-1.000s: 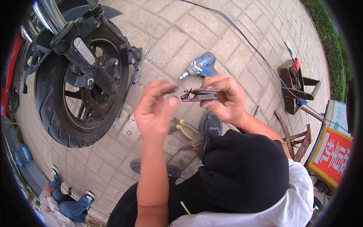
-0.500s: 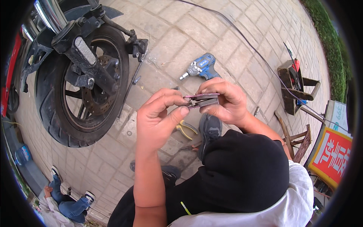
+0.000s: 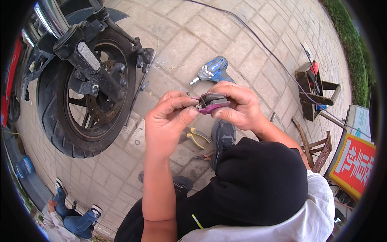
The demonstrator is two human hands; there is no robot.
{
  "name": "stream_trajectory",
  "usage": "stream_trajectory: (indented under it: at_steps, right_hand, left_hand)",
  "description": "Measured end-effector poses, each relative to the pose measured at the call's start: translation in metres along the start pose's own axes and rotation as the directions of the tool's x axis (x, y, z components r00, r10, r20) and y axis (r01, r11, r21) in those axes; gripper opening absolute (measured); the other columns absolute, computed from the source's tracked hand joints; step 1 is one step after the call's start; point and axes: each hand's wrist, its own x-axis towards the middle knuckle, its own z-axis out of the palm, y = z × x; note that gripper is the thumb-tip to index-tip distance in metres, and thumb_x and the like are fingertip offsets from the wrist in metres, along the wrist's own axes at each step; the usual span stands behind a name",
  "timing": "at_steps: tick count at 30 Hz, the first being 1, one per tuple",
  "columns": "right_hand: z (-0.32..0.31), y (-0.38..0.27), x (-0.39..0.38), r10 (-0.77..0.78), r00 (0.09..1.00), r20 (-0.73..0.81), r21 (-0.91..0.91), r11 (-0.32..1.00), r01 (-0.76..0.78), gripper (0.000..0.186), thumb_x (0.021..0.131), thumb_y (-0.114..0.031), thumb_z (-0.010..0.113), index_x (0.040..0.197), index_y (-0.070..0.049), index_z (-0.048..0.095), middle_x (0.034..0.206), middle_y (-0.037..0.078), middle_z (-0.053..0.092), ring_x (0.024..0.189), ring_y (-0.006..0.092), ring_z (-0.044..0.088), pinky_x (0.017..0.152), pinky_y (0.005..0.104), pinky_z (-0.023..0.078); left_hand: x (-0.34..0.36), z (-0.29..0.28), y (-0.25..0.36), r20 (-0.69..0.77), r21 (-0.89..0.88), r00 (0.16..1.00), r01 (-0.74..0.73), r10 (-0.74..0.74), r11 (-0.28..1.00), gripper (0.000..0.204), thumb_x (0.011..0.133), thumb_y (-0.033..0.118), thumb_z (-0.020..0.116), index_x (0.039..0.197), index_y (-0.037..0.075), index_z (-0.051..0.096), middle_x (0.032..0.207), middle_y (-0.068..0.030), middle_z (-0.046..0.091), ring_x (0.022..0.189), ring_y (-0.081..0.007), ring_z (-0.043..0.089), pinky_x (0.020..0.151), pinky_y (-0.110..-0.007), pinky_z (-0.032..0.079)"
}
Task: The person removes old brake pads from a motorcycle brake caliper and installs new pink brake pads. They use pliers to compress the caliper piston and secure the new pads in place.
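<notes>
Both forearms rise from six o'clock. The left hand and right hand meet, fingers curled and pinching, at twelve.

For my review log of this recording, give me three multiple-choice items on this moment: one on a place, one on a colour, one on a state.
1. Where does the power tool lie?
A. on the paving beyond the hands
B. on the wooden stool
C. under the wheel

2. What colour is the backing of the brake pad in the hands?
A. yellow
B. purple
C. green

3. How is the brake pad held?
A. left hand alone
B. lying on the paving
C. between both hands

Answers:
1 A, it rests on the paving past the fingers.
2 B, a purple plate shows.
3 C, left hand and right hand both pinch it.
</notes>
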Motion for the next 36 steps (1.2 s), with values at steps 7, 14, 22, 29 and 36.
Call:
stream_trajectory:
  at_steps: [7,14,22,29,36]
  right_hand:
    - [0.014,0.002,-0.008,0.231,0.973,-0.006,0.495,0.846,-0.198,0.044,0.082,-0.022,0.078,0.113,0.004,0.061,0.105,0.012,0.063,0.096,0.0181,0.061,0.084,0.0328,0.050]
    - [0.016,-0.004,-0.005,0.357,0.934,0.021,0.565,0.766,-0.305,0.043,0.083,-0.019,0.077,0.115,0.005,0.060,0.102,0.011,0.066,0.094,0.0187,0.064,0.084,0.0340,0.052]
    - [0.016,0.001,-0.004,0.412,0.911,0.002,0.601,0.727,-0.331,0.037,0.086,-0.017,0.074,0.112,0.005,0.061,0.098,0.014,0.067,0.087,0.0232,0.066,0.079,0.0375,0.054]
    - [0.017,0.004,-0.003,0.439,0.898,0.037,0.671,0.655,-0.348,0.036,0.087,-0.020,0.073,0.111,0.004,0.062,0.092,0.012,0.068,0.081,0.0198,0.065,0.068,0.0324,0.053]
    - [0.018,-0.001,-0.001,0.454,0.889,0.064,0.683,0.630,-0.370,0.026,0.090,-0.020,0.070,0.102,0.003,0.065,0.089,0.008,0.067,0.072,0.0114,0.059,0.063,0.0263,0.049]
  left_hand:
    - [0.002,0.000,-0.014,0.041,-0.371,0.990,0.143,-0.138,0.917,0.020,0.082,0.002,0.074,0.101,0.001,0.069,0.096,-0.0067,0.064,0.092,-0.0142,0.060,0.081,-0.028,0.051]
    - [0.001,0.002,-0.039,0.049,-0.563,0.996,0.087,-0.072,0.822,0.017,0.082,0.004,0.074,0.098,0.002,0.069,0.098,-0.0067,0.065,0.091,-0.0159,0.061,0.085,-0.031,0.049]
    - [0.001,0.014,-0.041,-0.094,-0.426,0.995,-0.053,0.014,0.903,0.018,0.084,0.007,0.074,0.101,0.002,0.069,0.098,-0.0058,0.061,0.087,-0.0129,0.059,0.075,-0.026,0.050]
    - [0.000,0.012,-0.048,-0.096,-0.265,0.985,-0.161,0.140,0.951,0.019,0.084,0.008,0.073,0.102,0.001,0.068,0.099,-0.0063,0.059,0.087,-0.0131,0.058,0.073,-0.025,0.050]
    - [0.006,0.003,-0.018,0.090,-0.065,0.993,-0.072,0.078,0.995,0.044,0.073,0.001,0.080,0.115,0.004,0.066,0.098,-0.0044,0.058,0.090,-0.0150,0.058,0.078,-0.028,0.051]
